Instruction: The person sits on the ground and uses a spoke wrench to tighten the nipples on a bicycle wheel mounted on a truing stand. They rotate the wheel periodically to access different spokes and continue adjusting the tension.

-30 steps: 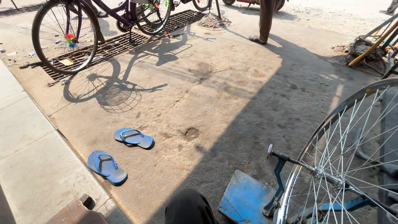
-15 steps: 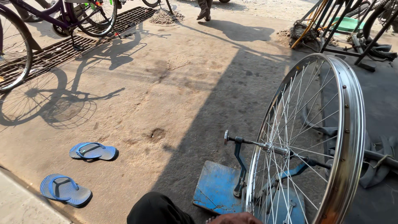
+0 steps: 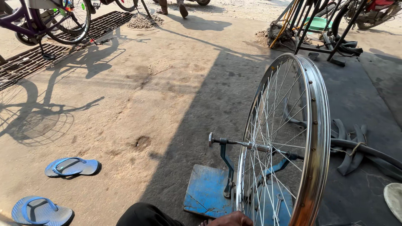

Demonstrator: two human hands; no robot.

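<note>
Standing upright on a blue truing stand (image 3: 209, 192), the spoked bicycle wheel (image 3: 284, 142) fills the head view. One hand (image 3: 230, 219) peeks in at the bottom edge beside the rim; which hand, and its grip, cannot be told. Blue sandals (image 3: 71, 166) lie well apart on the ground.

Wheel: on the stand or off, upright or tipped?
On, upright. The wheel hangs by its axle in the blue stand, rim vertical. A hand is at its lower edge.
</note>
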